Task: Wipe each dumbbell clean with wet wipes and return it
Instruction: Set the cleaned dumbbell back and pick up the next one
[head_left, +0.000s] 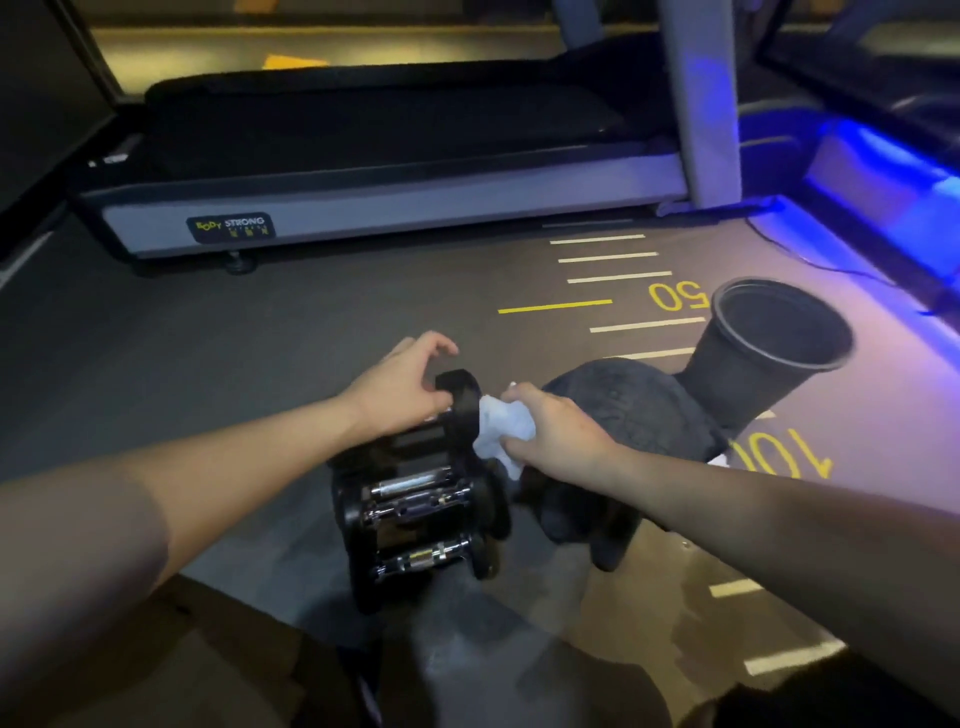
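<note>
At frame centre, slightly low, a black dumbbell (457, 410) is held above a small rack (415, 525) standing on the grey floor (208, 332). The left hand (402, 387) grips the dumbbell at its left side: thumb and lower fingers close against the head, while the upper fingers curl loosely above it without clear contact. The right hand (556, 431) is closed around a crumpled white wipe (501, 428) and presses it against the right face of the dumbbell head. Hand, wipe and dumbbell are in contact.

The rack holds further dumbbells with chrome handles, stacked in tiers directly below the held one, toward 6 o'clock.

At 3 o'clock from the hands, just behind the right hand, lies a dark rounded bag (634, 410). A black bin (769, 348) stands touching the bag's far side, at 2 o'clock, with its open mouth tilted toward the camera.

At 12 o'clock, well apart from the hands, a treadmill (389, 192) spans the frame, with a label on its grey side rail. Floor markings (613, 280), white and yellow lines and yellow numerals, lie between the treadmill and the bin.
</note>
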